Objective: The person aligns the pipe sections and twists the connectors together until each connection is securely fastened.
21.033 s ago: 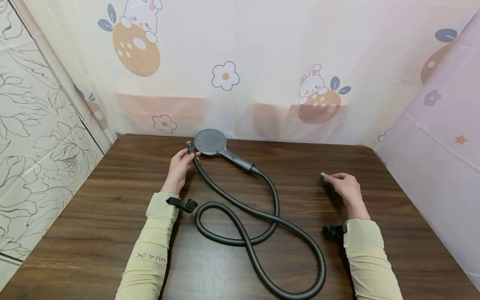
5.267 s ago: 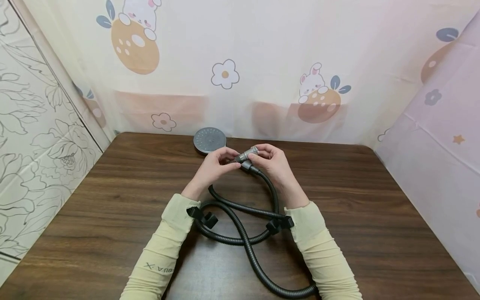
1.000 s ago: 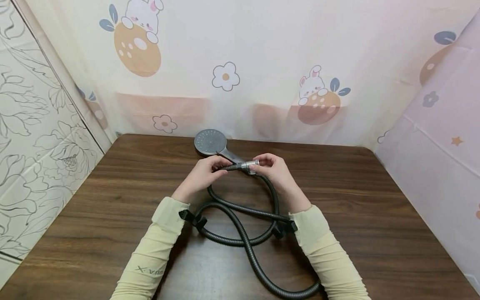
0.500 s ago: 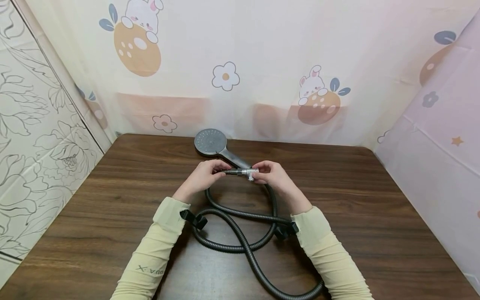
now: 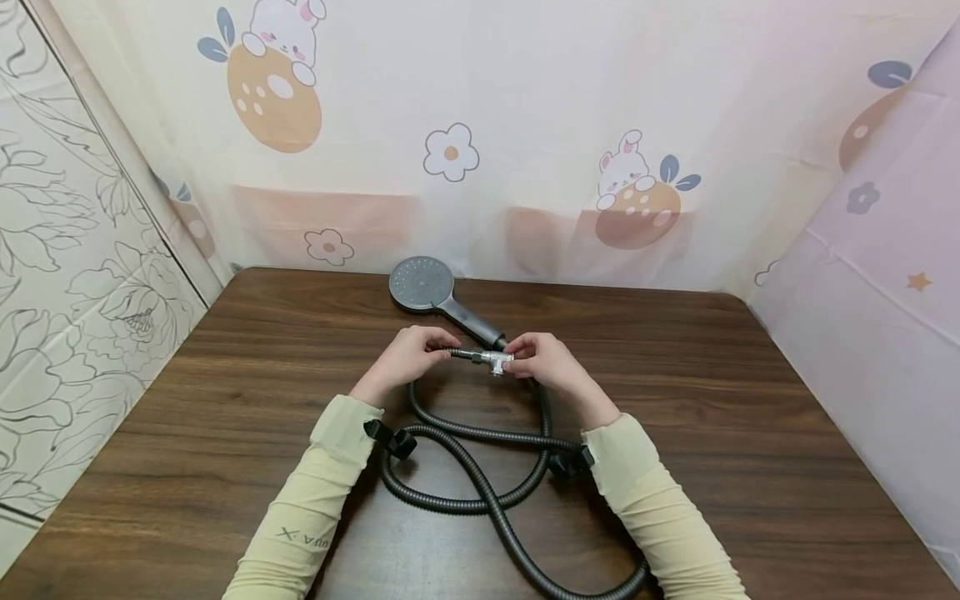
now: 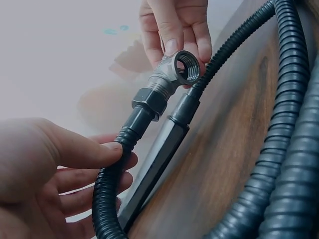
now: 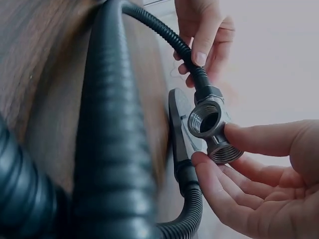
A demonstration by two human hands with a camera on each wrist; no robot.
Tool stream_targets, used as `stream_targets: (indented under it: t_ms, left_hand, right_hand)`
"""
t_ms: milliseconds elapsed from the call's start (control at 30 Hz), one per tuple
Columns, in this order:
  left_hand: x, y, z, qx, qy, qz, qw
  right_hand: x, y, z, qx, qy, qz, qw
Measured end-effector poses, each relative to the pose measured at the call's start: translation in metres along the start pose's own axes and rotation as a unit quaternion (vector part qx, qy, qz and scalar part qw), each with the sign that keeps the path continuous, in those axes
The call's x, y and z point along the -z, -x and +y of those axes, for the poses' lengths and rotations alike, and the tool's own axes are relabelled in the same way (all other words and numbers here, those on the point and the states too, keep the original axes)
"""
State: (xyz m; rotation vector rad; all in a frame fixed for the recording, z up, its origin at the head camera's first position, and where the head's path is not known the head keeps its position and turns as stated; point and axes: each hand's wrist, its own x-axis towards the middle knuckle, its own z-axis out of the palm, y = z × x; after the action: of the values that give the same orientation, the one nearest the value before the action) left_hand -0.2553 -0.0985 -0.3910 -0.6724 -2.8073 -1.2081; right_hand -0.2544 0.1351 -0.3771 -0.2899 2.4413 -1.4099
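Observation:
In the head view my left hand pinches the black ribbed shower hose just behind its end. My right hand pinches a silver tee fitting between thumb and fingers. The hose's hex nut sits against one end of the tee's thread, with some thread showing in the left wrist view. Two threaded openings of the tee face outward in the right wrist view. Behind the hands a grey shower head lies on the table, its handle joined to the hose's other end.
The hose lies in crossing loops on the brown wooden table, between and below the forearms. Patterned curtains hang behind the table and along its sides. A black camera mount is strapped at each wrist.
Hose end and tee, held far apart 21 seconds ago, now meet between my hands. Over the last second both hands came nearer, and the tee's side opening turned toward me.

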Motion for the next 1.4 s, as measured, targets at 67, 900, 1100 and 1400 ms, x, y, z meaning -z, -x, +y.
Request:
stream_targets:
  t_ms: [67, 900, 1100, 1400]
  left_hand:
    - [0.0, 0.0, -0.001, 0.002, -0.003, -0.002, 1.0]
    - [-0.005, 0.002, -0.012, 0.054, -0.035, -0.058, 0.9963]
    - [-0.009, 0.001, -0.016, 0.052, -0.044, -0.06, 0.9959]
    - [-0.012, 0.0, -0.017, 0.057, -0.058, -0.063, 0.9947]
  right_hand:
    - [0.0, 0.0, 0.0, 0.005, 0.03, 0.003, 1.0]
    - [-0.007, -0.01, 0.013, 0.099, 0.261, -0.018, 0.96]
    - [-0.009, -0.011, 0.015, 0.1, 0.275, -0.02, 0.956]
    - [-0.01, -0.009, 0.014, 0.09, 0.286, -0.023, 0.954]
